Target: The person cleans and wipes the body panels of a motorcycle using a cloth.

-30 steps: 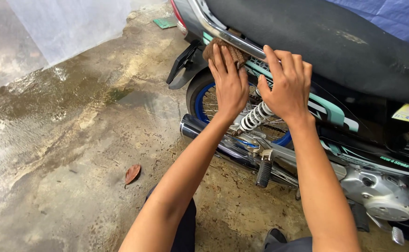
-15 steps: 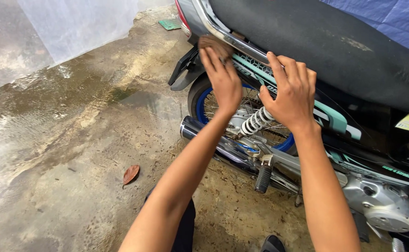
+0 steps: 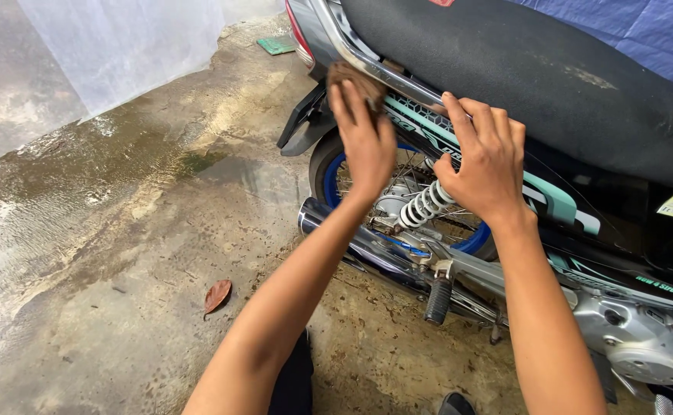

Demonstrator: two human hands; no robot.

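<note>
A motorcycle stands at the right with a black seat (image 3: 551, 69) and a black and teal side panel (image 3: 551, 196). My left hand (image 3: 363, 134) presses a brown cloth (image 3: 352, 75) against the chrome grab rail (image 3: 398, 77) under the seat's rear. My right hand (image 3: 486, 157) lies flat with fingers spread on the side panel, just right of the left hand. Below both hands are the white shock spring (image 3: 425, 206), the blue-rimmed rear wheel (image 3: 336, 180) and the chrome exhaust pipe (image 3: 352, 242).
Wet, stained concrete floor (image 3: 121, 253) spreads to the left, with a dry brown leaf (image 3: 217, 294) on it. A white translucent sheet (image 3: 121, 46) hangs at the back left. A blue tarp (image 3: 644, 31) is behind the seat. The silver engine case (image 3: 636, 346) sits at the lower right.
My left hand has slid the cloth a little up and back along the rail toward the tail. The right hand stays on the side panel.
</note>
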